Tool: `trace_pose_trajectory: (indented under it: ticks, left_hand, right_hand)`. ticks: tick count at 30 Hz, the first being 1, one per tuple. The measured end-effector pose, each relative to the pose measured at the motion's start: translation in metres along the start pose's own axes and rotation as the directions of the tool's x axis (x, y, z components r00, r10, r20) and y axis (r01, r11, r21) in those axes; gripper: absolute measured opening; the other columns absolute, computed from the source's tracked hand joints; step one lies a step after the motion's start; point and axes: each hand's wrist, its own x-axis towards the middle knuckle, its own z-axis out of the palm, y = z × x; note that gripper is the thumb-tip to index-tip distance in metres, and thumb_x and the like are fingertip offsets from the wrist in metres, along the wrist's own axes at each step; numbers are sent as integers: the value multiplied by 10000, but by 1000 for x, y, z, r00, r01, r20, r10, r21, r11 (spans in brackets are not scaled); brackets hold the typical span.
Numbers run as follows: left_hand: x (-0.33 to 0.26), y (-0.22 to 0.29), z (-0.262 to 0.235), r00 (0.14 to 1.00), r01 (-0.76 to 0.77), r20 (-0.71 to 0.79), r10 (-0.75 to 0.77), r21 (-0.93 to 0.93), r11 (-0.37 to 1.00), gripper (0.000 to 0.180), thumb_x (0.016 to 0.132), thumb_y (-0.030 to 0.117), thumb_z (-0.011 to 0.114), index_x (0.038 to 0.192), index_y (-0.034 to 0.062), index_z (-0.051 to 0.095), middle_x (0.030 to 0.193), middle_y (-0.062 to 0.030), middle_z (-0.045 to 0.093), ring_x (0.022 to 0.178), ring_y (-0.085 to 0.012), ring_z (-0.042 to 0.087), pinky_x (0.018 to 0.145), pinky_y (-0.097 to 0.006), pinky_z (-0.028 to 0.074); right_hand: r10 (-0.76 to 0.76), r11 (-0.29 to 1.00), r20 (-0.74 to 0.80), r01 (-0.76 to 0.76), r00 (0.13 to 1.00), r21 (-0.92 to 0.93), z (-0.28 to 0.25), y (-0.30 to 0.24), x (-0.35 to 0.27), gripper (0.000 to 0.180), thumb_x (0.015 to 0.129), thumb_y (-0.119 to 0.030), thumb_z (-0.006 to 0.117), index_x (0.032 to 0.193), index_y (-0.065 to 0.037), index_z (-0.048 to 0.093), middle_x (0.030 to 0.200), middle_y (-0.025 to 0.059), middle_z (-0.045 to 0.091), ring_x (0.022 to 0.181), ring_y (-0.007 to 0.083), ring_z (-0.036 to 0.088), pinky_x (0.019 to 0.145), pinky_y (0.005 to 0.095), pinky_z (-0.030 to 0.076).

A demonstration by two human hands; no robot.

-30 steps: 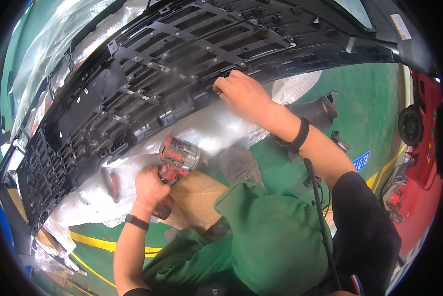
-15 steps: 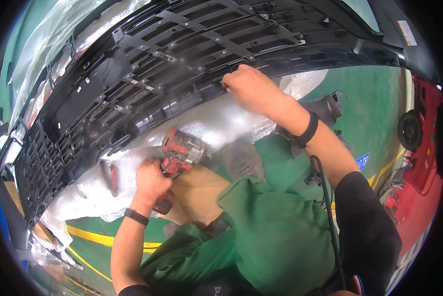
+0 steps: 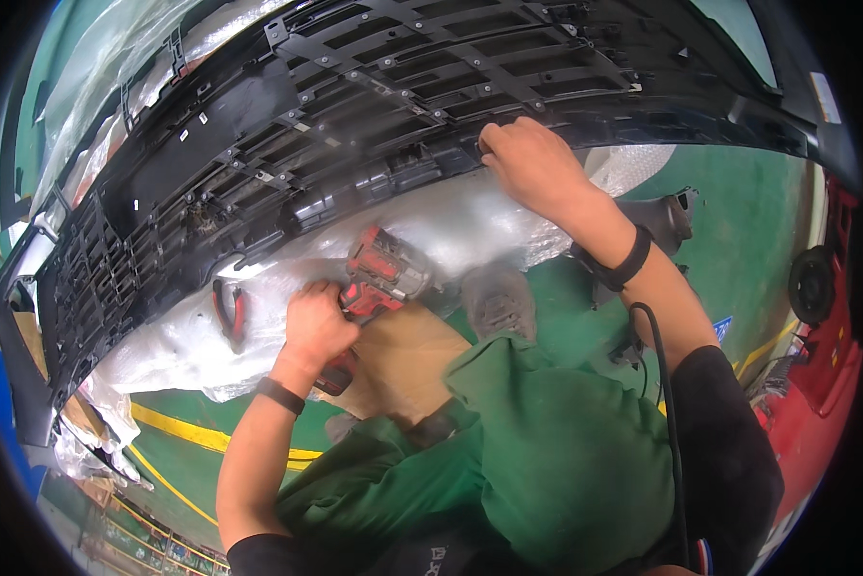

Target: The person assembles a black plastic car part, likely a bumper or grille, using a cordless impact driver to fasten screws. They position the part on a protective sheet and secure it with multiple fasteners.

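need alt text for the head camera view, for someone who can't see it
A person's right hand presses on the lower edge of a large black plastic car grille while the left hand grips a red cordless drill. The grille lies on clear bubble wrap over a green floor, with red-handled pliers nearby.

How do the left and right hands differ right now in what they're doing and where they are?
The left hand grips a red cordless drill low over the bubble wrap; the right hand holds no tool, fingers pressed on the black grille's lower edge. The left arm is bent close to the body; the right is stretched out farther. Both are bare and wear a black wristband.
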Motion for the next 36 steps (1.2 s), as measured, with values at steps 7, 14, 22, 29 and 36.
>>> trace_pose_trajectory:
  ticks: [7,14,22,29,36]
  left_hand:
    - [-2,-1,1,1000,0,4,0,28,1000,244,714,179,696,915,42,712,984,-162,716,998,-379,663,896,-459,522]
    - [-1,-1,2,1000,-7,-13,8,13,1000,234,715,179,692,902,39,710,975,-168,714,986,-385,659,891,-461,523]
    - [0,-2,2,999,-26,-44,27,10,1000,221,682,154,693,866,34,703,932,-172,707,951,-394,657,869,-471,531]
    - [0,-1,3,999,-24,-39,24,-6,1000,197,681,142,694,845,35,693,912,-178,698,931,-404,651,853,-478,529]
    - [0,-4,4,999,-29,-30,29,-13,999,212,687,148,701,864,31,703,917,-178,696,935,-408,648,854,-480,529]
  right_hand:
    - [-37,999,-109,34,993,-32,6,-1,-8,139,907,-136,726,932,-43,625,914,122,639,946,340,626,828,458,568]
    - [-53,996,-152,42,987,-75,6,0,-11,170,880,-164,762,892,-53,633,879,104,621,928,325,626,787,441,569]
    - [-88,984,-214,51,973,-173,18,3,-8,204,874,-201,778,844,-66,629,830,94,615,859,292,617,731,409,567]
    - [-117,968,-215,62,970,-245,18,1,-7,238,862,-235,790,813,-74,623,805,86,603,852,268,619,699,374,588]
    - [-152,949,-117,112,981,-295,12,1,-12,144,841,-156,726,813,-58,626,833,90,616,872,274,623,704,371,594]
